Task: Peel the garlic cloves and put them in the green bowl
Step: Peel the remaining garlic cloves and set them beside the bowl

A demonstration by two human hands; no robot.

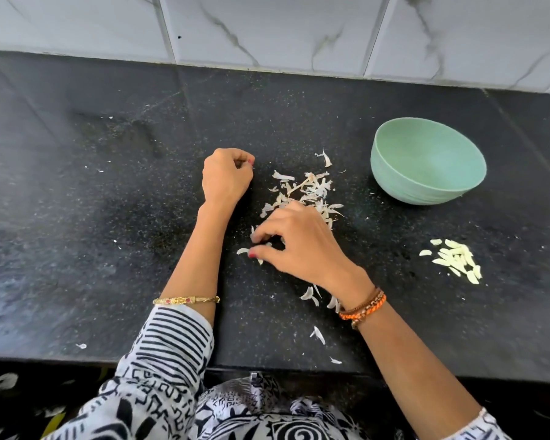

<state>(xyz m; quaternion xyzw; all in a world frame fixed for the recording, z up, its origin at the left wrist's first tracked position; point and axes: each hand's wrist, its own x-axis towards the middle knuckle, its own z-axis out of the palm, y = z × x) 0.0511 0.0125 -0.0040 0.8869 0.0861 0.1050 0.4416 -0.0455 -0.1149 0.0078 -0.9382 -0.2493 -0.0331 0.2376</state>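
A: How many bowls are on the counter?

B: One. The green bowl (427,160) sits on the black countertop (108,217) toward the back right, upright, and what shows of its inside holds nothing.

A: And the garlic?

B: One small heap of peeled cloves (456,258) lies on the counter in front of the bowl, to the right and well apart from it. I count roughly a dozen pale pieces, though they overlap, so the number is only a fair estimate.

A: The skins?

B: One main pile of peels (308,192) lies between the two hands and left of the bowl, too tangled to count. Loose scraps lie nearer the counter's front edge; about five are distinct by the right wrist and below it.

A: What are the hands doing?

B: The left hand (226,176) rests on the counter, fingers curled into a loose fist; whether it holds something I cannot tell. The right hand (299,246) is down at the near edge of the peels, thumb and fingertips drawn close together over a few pale pieces, pinching at them.

A: Jewellery?

B: One gold bangle (186,300) on the left forearm, and two or three orange-brown thread bands (364,308) on the right wrist.
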